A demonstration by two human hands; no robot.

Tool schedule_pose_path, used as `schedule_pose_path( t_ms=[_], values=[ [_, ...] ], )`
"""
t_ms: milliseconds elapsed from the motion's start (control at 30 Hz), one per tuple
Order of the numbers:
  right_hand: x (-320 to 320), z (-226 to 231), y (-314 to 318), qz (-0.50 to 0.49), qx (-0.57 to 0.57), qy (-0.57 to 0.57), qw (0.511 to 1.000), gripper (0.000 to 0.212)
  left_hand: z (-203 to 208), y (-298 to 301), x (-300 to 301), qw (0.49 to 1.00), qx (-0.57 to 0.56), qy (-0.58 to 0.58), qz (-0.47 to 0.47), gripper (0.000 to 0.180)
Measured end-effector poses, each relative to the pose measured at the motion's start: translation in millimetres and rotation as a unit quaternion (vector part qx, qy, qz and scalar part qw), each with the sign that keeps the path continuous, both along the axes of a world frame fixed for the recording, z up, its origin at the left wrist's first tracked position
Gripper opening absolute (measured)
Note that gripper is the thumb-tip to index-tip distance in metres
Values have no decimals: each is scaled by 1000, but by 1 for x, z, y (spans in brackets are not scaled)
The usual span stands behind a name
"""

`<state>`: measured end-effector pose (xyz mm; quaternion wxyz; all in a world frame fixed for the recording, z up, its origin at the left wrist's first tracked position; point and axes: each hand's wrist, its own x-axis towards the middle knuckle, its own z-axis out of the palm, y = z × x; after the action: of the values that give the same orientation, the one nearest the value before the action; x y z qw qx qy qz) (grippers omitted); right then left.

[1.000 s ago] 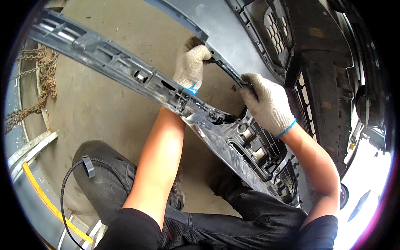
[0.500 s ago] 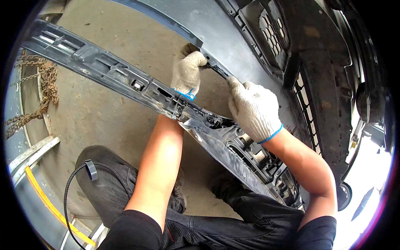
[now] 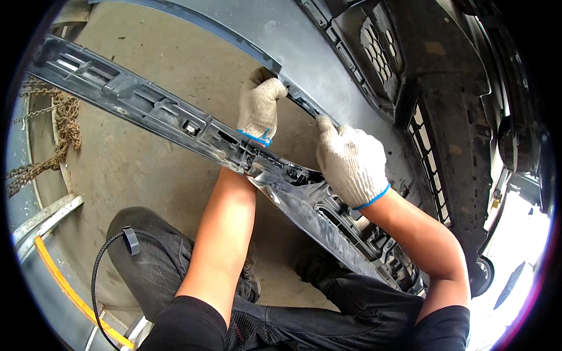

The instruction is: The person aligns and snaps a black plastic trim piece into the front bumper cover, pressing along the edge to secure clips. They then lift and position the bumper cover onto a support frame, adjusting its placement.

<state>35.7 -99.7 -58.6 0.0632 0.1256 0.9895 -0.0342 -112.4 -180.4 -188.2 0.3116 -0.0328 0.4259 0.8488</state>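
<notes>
Along the near edge of the grey panel (image 3: 319,55), which spreads over the upper right of the floor (image 3: 164,64), both my gloved hands are at work. My left hand (image 3: 257,111) is curled nearly closed by the corner in that edge, thumb lying on the rim, fingers mostly out of sight behind, so I judge it has hold there. My right hand (image 3: 353,161) is half bent farther right along the same edge, its front end meeting it; the other fingers are hidden, so I cannot tell whether it grips or only presses. My left forearm (image 3: 219,219) reaches beneath the black bar (image 3: 167,120). To do this well, I should bear close to the rim rather than out on the broad face, share the force evenly so the thin lip does not crack, and keep bare skin clear of the bar's rough ribs.
</notes>
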Motion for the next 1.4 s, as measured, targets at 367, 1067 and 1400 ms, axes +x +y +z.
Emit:
schedule_pose_path(
  t_ms=[367,1067,1400],
  values=[
    [0,1,2,21,-12,13,1000,33,0,0,0,1000,17,-19,-2,27],
    [-19,-5,-11,37,25,-15,999,31,14,1,4,998,19,-61,13,35],
    [-29,-15,10,-4,-101,-6,995,20,10,1,6,997,20,-72,19,45]
  ],
)
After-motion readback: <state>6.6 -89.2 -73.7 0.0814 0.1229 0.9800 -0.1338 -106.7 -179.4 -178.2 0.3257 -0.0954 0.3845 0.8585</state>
